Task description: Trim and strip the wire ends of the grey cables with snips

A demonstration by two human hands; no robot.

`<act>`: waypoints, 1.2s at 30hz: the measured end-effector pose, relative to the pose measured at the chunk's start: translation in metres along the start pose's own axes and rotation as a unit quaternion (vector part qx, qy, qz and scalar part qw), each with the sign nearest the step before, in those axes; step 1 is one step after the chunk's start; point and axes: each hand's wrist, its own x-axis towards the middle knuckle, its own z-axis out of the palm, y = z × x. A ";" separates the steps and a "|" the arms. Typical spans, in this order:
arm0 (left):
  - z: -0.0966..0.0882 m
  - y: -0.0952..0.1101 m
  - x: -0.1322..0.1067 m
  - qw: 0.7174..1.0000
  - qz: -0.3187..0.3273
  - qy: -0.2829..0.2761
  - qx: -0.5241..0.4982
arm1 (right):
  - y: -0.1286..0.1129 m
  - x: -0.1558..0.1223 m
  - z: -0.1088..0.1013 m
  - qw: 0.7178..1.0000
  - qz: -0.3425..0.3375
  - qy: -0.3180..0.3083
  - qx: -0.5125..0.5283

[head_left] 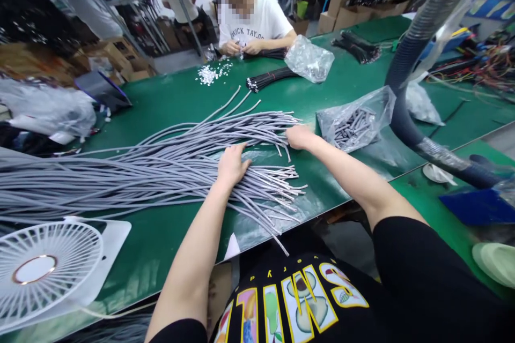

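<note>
Long grey cables (173, 182) lie across the green table in two loose bundles, their stripped pale ends pointing right. My left hand (232, 165) rests on the near bundle, with thumb and forefinger spread apart; its other fingers are partly hidden. At the tips of the far bundle (249, 127), my right hand (298, 136) has its fingers curled closed on cable ends. How many it grips is hidden. Just right of that hand sits a clear plastic bag (356, 120) of short grey tube pieces.
A white fan (48, 273) stands at the near left. A thick flexible hose (406, 80) curves down at the right. Across the table (169, 88), a person in a white shirt works with both hands beside small white parts (211, 74) and black cable bundles (271, 78).
</note>
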 end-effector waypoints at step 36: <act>0.001 0.019 0.004 0.935 0.145 -0.195 -0.258 | 0.002 0.017 0.027 0.991 -0.007 0.098 0.086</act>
